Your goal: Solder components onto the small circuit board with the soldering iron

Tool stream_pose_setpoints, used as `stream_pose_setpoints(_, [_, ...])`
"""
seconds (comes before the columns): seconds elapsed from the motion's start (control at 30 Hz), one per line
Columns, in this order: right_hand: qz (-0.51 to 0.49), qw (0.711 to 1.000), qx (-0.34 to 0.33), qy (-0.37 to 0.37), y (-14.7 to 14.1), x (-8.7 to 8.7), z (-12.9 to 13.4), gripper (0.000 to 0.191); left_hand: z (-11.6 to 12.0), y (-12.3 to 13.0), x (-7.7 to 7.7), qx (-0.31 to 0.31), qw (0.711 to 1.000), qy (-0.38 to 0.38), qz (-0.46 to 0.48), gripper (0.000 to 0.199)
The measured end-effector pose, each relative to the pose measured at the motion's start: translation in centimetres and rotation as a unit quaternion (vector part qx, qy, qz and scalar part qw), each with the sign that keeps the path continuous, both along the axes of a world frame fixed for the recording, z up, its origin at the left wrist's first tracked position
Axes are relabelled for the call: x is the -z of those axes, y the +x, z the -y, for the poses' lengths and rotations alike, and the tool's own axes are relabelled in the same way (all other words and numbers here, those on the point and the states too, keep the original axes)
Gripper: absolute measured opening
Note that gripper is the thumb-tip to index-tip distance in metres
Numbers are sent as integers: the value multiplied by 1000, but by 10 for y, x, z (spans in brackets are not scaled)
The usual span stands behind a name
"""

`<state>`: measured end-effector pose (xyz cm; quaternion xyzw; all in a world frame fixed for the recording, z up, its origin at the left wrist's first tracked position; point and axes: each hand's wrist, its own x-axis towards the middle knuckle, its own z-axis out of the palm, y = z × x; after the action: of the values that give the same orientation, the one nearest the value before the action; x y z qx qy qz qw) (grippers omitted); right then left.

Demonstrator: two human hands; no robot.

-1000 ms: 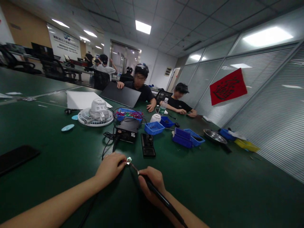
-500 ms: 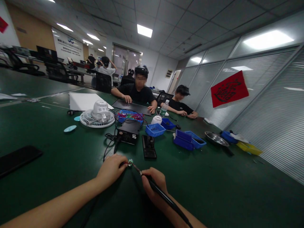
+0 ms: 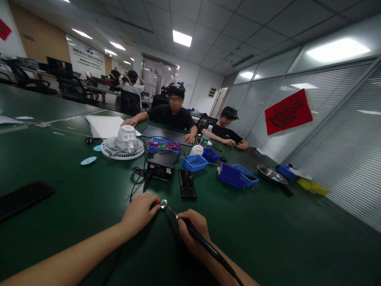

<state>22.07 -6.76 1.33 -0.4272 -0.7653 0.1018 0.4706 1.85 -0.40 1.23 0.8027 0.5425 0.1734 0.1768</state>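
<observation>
My right hand (image 3: 194, 229) is closed around the black handle of a soldering iron (image 3: 205, 243), its cable trailing down along the forearm. The iron's metal tip points up and left at a small green circuit board (image 3: 163, 203); whether it touches the board I cannot tell. Fingers pinched, my left hand (image 3: 143, 210) holds the board at its left edge, near the tabletop. Beyond the hands stand a black soldering station (image 3: 161, 166) with cables and a black iron stand (image 3: 187, 184).
Further back are a white fan part (image 3: 126, 145), a blue tray (image 3: 163, 146) of coloured wires, blue bins (image 3: 195, 163) and a bottle (image 3: 206, 136). A black phone-like slab (image 3: 24, 198) lies left, a metal dish (image 3: 271, 174) right. Two people sit across the green table (image 3: 268, 238).
The person opposite has moved one hand from the dark mat toward the white sheet by the fan part. My hands, the board and the iron stay nearly still.
</observation>
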Motion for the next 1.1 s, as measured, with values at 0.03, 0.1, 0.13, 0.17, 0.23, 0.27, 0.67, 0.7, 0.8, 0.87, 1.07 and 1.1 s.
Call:
stream_pose_setpoints(0.03, [1,1000,-1,-2,0,0,0,13,0,0,0,2,1000,1,1,17])
stream_pose_setpoints(0.1, [2,1000,0,-6,0,0,0,13,-1,0,2,6,1000,5,4,17])
stream_pose_setpoints(0.13, [0,1000,1,-5,0,0,0,13,-1,-1,3,7,1000,7,4,18])
stream_pose_setpoints(0.17, [-3,1000,2,-3,0,0,0,13,-1,-1,3,8,1000,8,4,18])
stream_pose_setpoints(0.23, [-5,1000,1,-2,0,0,0,13,-2,-1,4,6,1000,9,4,18])
stream_pose_setpoints(0.27, [-3,1000,2,-3,0,0,0,13,-2,-1,4,6,1000,9,5,18])
stream_pose_setpoints(0.67, [6,1000,8,-9,1,6,0,13,-2,-1,2,-1,1000,-1,27,18])
stream_pose_setpoints(0.7, [6,1000,9,-7,1,5,0,13,-2,-1,2,-1,1000,-2,27,17])
stream_pose_setpoints(0.8, [3,1000,11,-5,0,4,0,13,-2,-1,3,-2,1000,-1,31,16])
stream_pose_setpoints(0.87, [2,1000,7,-12,0,3,0,12,-2,-1,3,-1,999,3,33,15])
stream_pose_setpoints(1.07, [-11,1000,3,-27,1,3,1,11,-3,-2,4,2,1000,7,30,15])
stream_pose_setpoints(1.1, [-17,999,5,-29,2,2,1,11,-3,-3,5,3,1000,7,29,15])
